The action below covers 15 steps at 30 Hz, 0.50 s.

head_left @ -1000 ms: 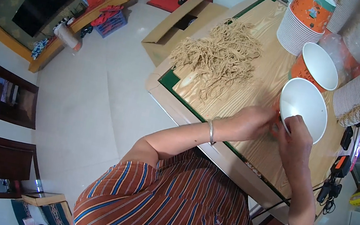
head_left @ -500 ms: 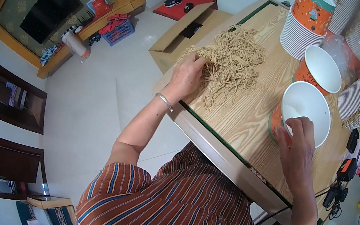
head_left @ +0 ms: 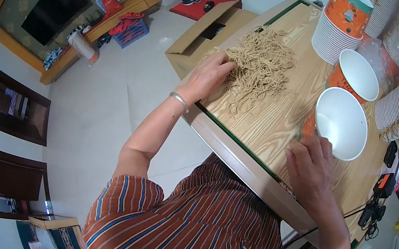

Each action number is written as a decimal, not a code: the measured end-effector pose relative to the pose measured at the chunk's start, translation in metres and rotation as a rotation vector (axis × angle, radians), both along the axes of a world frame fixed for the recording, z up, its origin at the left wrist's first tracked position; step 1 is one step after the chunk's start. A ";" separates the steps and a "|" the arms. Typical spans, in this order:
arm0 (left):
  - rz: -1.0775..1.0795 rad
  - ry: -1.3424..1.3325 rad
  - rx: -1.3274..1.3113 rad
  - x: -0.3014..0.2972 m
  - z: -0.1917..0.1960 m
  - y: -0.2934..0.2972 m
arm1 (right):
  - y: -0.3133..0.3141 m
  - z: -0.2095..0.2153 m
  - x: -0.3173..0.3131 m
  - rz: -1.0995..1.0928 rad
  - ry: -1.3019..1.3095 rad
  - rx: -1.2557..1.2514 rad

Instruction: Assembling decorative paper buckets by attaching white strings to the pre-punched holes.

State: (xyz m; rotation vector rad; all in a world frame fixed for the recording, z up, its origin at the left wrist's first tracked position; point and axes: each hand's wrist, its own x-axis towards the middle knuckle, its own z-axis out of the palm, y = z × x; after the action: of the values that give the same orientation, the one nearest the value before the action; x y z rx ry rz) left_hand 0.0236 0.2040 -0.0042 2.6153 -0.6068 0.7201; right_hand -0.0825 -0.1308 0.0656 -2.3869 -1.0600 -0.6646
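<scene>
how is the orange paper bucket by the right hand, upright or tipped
Upright: the paper bucket stands on the wooden tabletop, its mouth facing up and white inside showing.

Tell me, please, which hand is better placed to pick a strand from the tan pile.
The left hand seems better placed: it is at the left edge of the tan strand pile, while the right hand is farther off, near the front orange bowl.
</scene>
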 end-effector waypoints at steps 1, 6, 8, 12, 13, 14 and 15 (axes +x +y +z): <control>0.014 0.088 0.009 0.004 0.000 0.001 | 0.003 0.000 0.000 0.034 -0.022 -0.004; -0.057 0.045 0.174 0.009 -0.003 0.005 | 0.008 -0.006 0.003 0.117 -0.035 0.034; -0.066 -0.022 0.217 0.012 -0.006 0.009 | 0.008 -0.007 0.003 0.140 -0.039 0.015; -0.067 -0.046 0.148 -0.006 -0.003 0.002 | 0.007 -0.014 0.001 0.109 -0.025 0.026; -0.095 -0.053 0.059 -0.016 0.000 -0.006 | 0.006 -0.018 0.002 0.117 0.002 0.056; -0.123 -0.059 -0.032 -0.026 0.000 -0.012 | 0.006 -0.022 0.002 0.126 0.030 0.085; -0.129 -0.081 0.002 -0.035 -0.001 -0.017 | 0.007 -0.023 0.003 0.125 0.029 0.086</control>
State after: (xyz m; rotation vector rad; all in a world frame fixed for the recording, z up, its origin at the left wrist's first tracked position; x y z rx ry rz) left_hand -0.0112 0.1870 -0.0055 2.5316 -0.7924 0.7877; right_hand -0.0799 -0.1242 0.0424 -2.2305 -1.1341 -0.6170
